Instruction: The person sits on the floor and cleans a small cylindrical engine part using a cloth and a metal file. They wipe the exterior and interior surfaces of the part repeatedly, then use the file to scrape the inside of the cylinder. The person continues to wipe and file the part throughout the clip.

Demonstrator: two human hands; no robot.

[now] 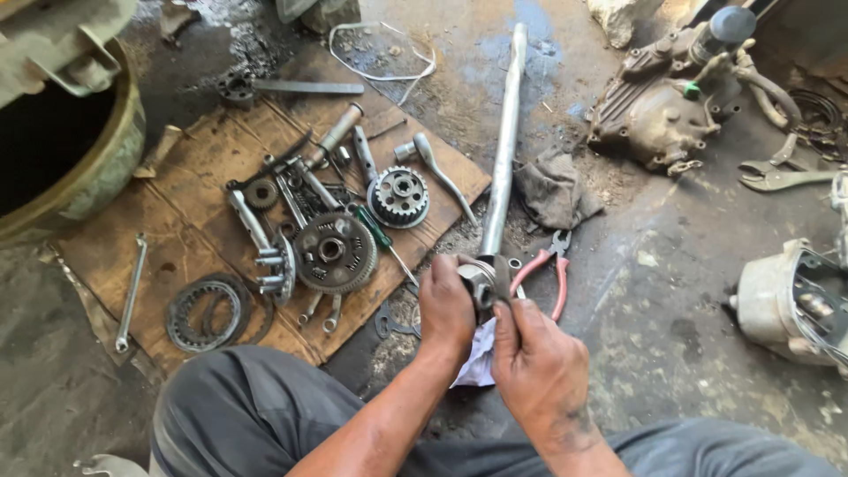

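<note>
My left hand [446, 307] and my right hand [541, 362] both grip a small round metal piston-like part [484, 281] over the oily floor. A white rag [477, 358] hangs below it between my hands. A long steel pipe [503, 141] lies on the ground just beyond the part. Red-handled pliers [548, 265] lie to the right of my hands.
A cardboard sheet [194, 238] on the left carries a large gear [334, 253], a smaller toothed gear [398, 196], clutch rings [208, 311], wrenches and bolts. An engine casing [662, 106] sits upper right, another housing [795, 300] at right, a grey rag [552, 190] between.
</note>
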